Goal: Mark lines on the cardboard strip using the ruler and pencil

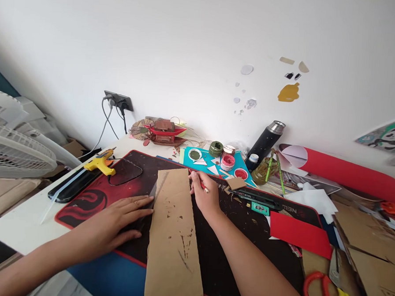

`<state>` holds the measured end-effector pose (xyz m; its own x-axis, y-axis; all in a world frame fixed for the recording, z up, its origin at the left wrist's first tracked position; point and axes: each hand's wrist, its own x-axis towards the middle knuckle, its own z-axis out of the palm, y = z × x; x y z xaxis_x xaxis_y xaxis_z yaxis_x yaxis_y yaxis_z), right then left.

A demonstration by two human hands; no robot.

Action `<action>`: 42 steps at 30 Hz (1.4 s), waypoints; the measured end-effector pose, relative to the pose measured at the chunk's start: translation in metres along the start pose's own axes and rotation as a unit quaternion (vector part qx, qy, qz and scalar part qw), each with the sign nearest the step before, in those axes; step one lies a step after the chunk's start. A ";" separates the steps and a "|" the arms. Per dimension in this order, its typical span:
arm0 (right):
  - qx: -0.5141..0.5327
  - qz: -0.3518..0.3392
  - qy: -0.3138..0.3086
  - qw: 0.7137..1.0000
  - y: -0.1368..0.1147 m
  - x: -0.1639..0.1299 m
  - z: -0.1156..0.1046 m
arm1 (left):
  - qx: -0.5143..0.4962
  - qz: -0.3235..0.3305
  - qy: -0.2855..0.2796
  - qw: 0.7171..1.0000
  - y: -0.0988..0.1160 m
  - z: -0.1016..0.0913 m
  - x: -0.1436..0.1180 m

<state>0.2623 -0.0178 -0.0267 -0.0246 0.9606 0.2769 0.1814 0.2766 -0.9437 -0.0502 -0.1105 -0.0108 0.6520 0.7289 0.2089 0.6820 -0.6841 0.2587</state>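
Note:
A long brown cardboard strip (171, 226) lies lengthwise in front of me on a black and red desk mat (235, 242), with scuffs and dark marks on its face. My left hand (127, 217) rests with fingers spread, its fingertips at the strip's left edge. A thin, see-through edge, perhaps a ruler, shows faintly near those fingertips; I cannot make it out fully. At the strip's far right corner, my right hand (205, 195) is closed around a red pencil (204, 187). The pencil's tip is hidden behind the fingers.
A yellow glue gun (100, 164) lies on a black case at left. Paint jars (227, 163) stand on blue card at the back, near a black flask (266, 140). Red card (300, 235), a utility knife (259, 200) and scissors (333, 279) lie at right.

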 end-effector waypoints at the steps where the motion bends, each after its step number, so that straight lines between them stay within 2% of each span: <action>1: -0.012 -0.004 0.002 1.000 -0.001 -0.001 -0.001 | 0.000 -0.003 -0.001 1.000 0.003 0.004 -0.003; 9: -0.066 0.003 0.020 0.998 -0.002 -0.006 -0.004 | 0.000 0.013 0.039 0.999 0.037 0.038 -0.002; 14: -0.073 0.021 0.021 0.997 0.002 -0.006 -0.003 | 0.000 0.030 0.044 0.999 0.050 0.046 -0.003; 20: -0.072 0.030 -0.011 0.997 -0.001 -0.006 -0.007 | -0.059 0.069 -0.039 0.995 0.060 0.035 -0.004; 22: -0.065 0.033 -0.025 0.997 -0.003 -0.007 -0.008 | -0.074 0.077 -0.044 0.993 0.063 0.034 0.000; 26: -0.050 0.040 -0.049 0.997 -0.006 -0.008 -0.009 | -0.097 0.080 -0.051 0.991 0.077 0.039 0.016; 29: -0.046 0.043 -0.060 0.996 -0.008 -0.007 -0.011 | -0.057 0.080 -0.075 0.992 0.093 0.050 0.029; 33: -0.046 0.043 -0.058 0.996 -0.009 -0.006 -0.018 | -0.020 0.087 -0.053 0.995 0.113 0.070 0.043; 36: -0.046 0.043 -0.050 0.997 -0.009 -0.007 -0.026 | 0.019 0.066 -0.031 0.997 0.127 0.084 0.054; 42: -0.044 0.037 -0.042 0.997 -0.011 -0.013 -0.038 | 0.118 0.027 0.048 0.992 0.157 0.088 0.080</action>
<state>0.2977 -0.0346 -0.0127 -0.0890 0.9784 0.1867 0.2704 0.2042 -0.9409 0.1387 -0.1616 -0.0368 0.6629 0.6827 0.3073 0.7129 -0.7010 0.0193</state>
